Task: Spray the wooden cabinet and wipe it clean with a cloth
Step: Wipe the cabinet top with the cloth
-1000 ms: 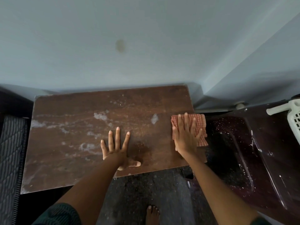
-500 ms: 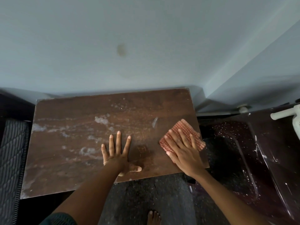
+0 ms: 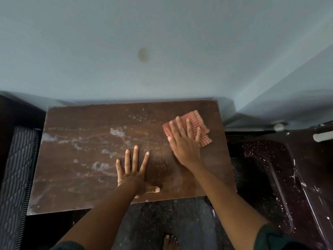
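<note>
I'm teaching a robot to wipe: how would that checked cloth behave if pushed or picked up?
Probably floppy: the checked cloth lies flat as a seemingly folded pad under the right hand, so lifted by a corner it would likely droop and unfold. It looks thin, likely light. Pressed flat like this, it should slide over the cabinet top.

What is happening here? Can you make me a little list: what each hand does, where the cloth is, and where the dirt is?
left hand: flat on the wood, fingers spread, holding nothing
right hand: pressing flat on the cloth
cloth: red checked, far right part of the top
cabinet top: brown wood
white smears: mostly on the left half, beyond the left hand
</note>
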A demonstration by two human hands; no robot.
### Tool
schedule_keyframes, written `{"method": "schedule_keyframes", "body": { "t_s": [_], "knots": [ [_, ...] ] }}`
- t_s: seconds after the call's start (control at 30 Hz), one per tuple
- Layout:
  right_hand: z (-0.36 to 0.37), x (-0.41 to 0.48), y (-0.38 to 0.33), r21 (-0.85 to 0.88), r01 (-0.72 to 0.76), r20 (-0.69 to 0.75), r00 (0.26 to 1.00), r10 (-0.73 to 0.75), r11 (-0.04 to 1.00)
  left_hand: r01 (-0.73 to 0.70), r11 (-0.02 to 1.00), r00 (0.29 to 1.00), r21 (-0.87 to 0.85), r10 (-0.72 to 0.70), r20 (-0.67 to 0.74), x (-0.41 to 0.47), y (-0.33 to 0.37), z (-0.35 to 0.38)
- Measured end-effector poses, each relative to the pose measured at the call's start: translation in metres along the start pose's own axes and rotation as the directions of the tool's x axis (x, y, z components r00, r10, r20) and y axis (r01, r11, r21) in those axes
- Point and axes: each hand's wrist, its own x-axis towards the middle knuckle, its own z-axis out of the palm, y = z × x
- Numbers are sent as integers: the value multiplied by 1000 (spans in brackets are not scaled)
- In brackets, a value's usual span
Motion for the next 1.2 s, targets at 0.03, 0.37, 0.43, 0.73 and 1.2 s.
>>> {"method": "schedule_keyframes", "body": {
  "t_s": [0.03, 0.37, 0.43, 0.73, 1.2],
  "knots": [
    [4, -10, -1, -29, 68, -2, 998, -68, 997, 3, 1000, 1000, -5, -3, 2, 0, 0, 0],
    [-7, -9, 75, -5, -142, 22, 990, 142, 990, 19, 1000, 999, 10, -19, 34, -1, 1, -3],
    [-14, 21, 64, 37, -238, 18, 971, 237, 971, 19, 1000, 999, 3, -19, 36, 0, 2, -3],
    [-7, 40, -21, 9, 131, 9, 991, -132, 991, 23, 1000, 999, -5, -22, 29, 0, 2, -3],
    [-36, 82, 83, 86, -286, -22, 957, 288, 954, 18, 1000, 999, 19, -18, 34, 0, 2, -3]
  ]
}}
